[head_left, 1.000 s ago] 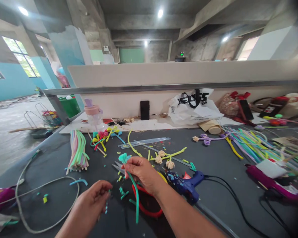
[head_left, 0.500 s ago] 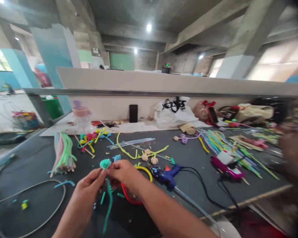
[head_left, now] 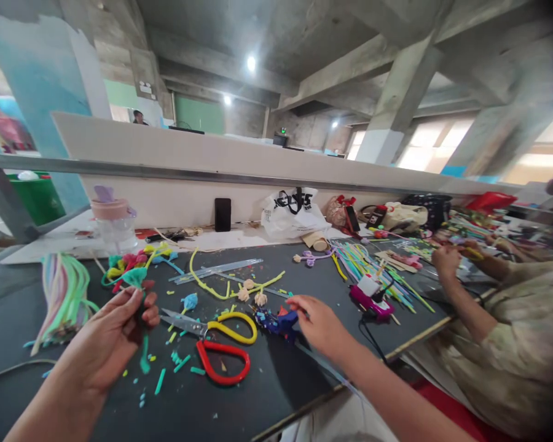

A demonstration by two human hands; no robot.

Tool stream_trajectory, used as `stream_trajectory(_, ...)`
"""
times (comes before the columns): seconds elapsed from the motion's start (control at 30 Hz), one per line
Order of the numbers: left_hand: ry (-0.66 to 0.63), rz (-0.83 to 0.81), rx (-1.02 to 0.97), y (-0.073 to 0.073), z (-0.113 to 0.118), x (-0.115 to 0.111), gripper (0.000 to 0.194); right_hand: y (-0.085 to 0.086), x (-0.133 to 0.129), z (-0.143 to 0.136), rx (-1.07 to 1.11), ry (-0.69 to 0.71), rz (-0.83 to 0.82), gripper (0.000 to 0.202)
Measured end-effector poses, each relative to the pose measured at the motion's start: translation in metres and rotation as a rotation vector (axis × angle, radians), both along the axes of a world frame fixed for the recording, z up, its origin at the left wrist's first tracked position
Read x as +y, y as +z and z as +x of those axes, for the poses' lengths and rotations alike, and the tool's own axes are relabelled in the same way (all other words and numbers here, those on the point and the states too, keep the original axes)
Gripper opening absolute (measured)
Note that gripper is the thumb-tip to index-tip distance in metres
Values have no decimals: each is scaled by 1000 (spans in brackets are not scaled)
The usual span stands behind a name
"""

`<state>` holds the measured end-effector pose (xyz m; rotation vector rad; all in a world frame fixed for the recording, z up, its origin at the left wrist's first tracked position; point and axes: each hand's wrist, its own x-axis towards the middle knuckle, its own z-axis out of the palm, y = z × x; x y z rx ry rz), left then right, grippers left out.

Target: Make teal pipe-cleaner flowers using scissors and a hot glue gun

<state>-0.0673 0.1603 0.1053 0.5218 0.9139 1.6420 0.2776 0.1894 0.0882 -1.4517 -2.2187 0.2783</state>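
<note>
My left hand is closed in a pinch on a green pipe-cleaner flower, whose stem hangs below the fingers. My right hand, fingers apart, is at the handle of a blue glue gun; whether the fingertips touch it I cannot make out. A clear glue stick sticks out of the gun's back, partly behind my right wrist. Between my hands lie scissors with one red and one yellow handle, blades apart. A small blue pipe-cleaner ball sits just beyond the blades.
Cut green bits litter the near table. A pipe-cleaner bundle lies at left, before a lidded cup. Peach flowers, clear sticks and a magenta device lie beyond. A co-worker's hand is at right.
My hands have parted: the left moved left with the green flower, the right moved right to the glue gun. The scissors now show fully. The view has turned right.
</note>
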Motion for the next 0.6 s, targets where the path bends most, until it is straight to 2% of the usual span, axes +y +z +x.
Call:
stream_trajectory(0.1,-38,52,-19,0,3,11,9,-3,19,29,-101,121,-10,52)
stream_trajectory(0.17,-92,106,-2,-2,7,15,13,-5,25,30,-181,252,-11,54)
stream_trajectory(0.27,-180,116,26,-5,13,18,18,-8,31,25,-293,412,44,45)
stream_trajectory(0.33,-202,122,35,-7,16,18,21,-9,37,28,-269,474,50,41)
stream_trajectory(0.4,-212,120,47,-8,17,18,23,-10,45,34,-167,511,-15,43)
stream_trajectory(0.47,-216,114,54,-11,17,18,25,-8,53,41,15,456,-116,40)
stream_trajectory(0.53,-221,108,55,-13,17,18,26,-1,59,43,286,297,-187,38)
stream_trajectory(0.6,-228,102,52,-16,17,18,26,14,62,37,604,135,-256,39)
